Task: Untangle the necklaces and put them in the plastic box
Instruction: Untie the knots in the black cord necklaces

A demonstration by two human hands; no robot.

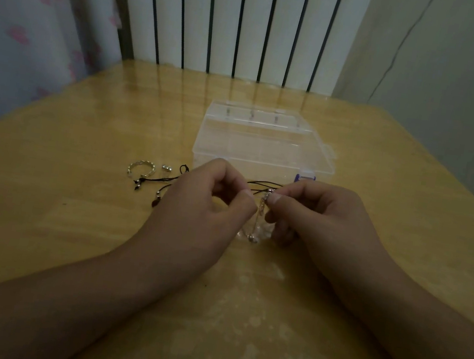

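Both forearms come in from the near edge and meet over the middle of the wooden worktop (40, 211), which shines with a pale glare patch between the arms. On the left, the left hand (210, 203) is curled, thumb and fingertips pinched on a black cord (262, 184). Just right of it, the right hand (316, 215) is also closed, pinching the top of a silver chain (261, 210) between thumb and forefinger. That chain hangs down in the gap between the two hands, its small end piece (252, 239) low near the worktop. Strands of cord stretch across from one hand to the other just beyond the thumbs.

Left of the left hand, more cord trails over the worktop, ending in small dark beads (156, 199). Farther left lies a silver ring-shaped piece (141, 168), with a smaller silver bit (166, 168) just beside it.

Beyond the hands stands the clear plastic box (262, 143), lid closed, with a purple latch (305, 178) at its near right corner. A white radiator (241, 20) stands past the far edge, with a curtain (24, 9) printed with pink hearts at far left.
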